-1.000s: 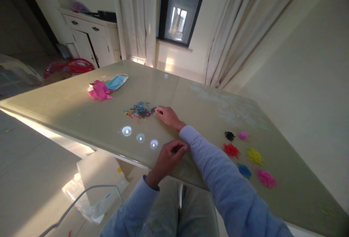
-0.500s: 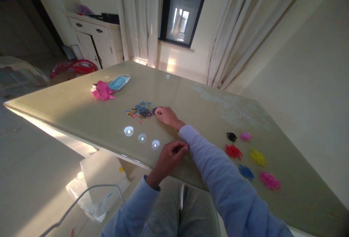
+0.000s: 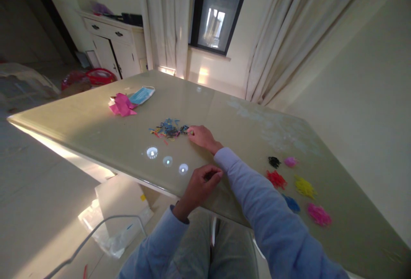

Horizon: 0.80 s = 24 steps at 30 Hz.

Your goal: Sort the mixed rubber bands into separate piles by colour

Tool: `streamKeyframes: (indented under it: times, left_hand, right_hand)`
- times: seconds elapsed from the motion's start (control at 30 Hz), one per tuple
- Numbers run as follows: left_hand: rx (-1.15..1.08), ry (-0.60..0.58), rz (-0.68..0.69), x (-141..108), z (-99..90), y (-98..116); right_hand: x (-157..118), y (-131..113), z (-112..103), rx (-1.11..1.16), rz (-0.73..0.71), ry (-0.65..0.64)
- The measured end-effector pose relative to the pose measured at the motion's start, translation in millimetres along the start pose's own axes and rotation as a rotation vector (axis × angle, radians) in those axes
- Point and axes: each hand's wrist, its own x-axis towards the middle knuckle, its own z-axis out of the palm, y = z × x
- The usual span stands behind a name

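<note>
A mixed pile of thin coloured bands (image 3: pixel 168 128), blue, black, yellow and red, lies on the table, looking like small rubber bands. My right hand (image 3: pixel 201 137) is at the pile's right edge, its fingers pinched together close to a few dark bands (image 3: pixel 184 129). Whether a band sits between those fingertips is too small to see. Nearer to me, my left hand (image 3: pixel 201 186) hovers or rests by the table's front edge with fingers curled and thumb against them; anything inside is hidden.
Sorted heaps lie at the right: black (image 3: pixel 274 161), light pink (image 3: pixel 290 161), red (image 3: pixel 276 179), yellow (image 3: pixel 305 186), blue (image 3: pixel 291 203) and bright pink (image 3: pixel 319 215). Crumpled pink paper (image 3: pixel 122 105) and a blue face mask (image 3: pixel 142 95) sit at the far left of the table (image 3: pixel 73 127).
My right hand has drawn slightly to the right, and more of the dark bands shows beside its fingertips. My left hand has hardly moved. The view has shifted a little.
</note>
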Motion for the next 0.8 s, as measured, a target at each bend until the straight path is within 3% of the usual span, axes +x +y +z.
streamKeyframes:
  times: [0.37, 0.8]
  left_hand:
    - [-0.007, -0.004, 0.0, -0.2, 0.3, 2.2]
    - [0.035, 0.007, 0.013, 0.9, 0.0, 2.0]
  right_hand:
    - [-6.4, 2.9, 0.8, 0.012, 0.009, 0.027]
    - [-8.3, 6.1, 2.3, 0.274, 0.097, 0.168]
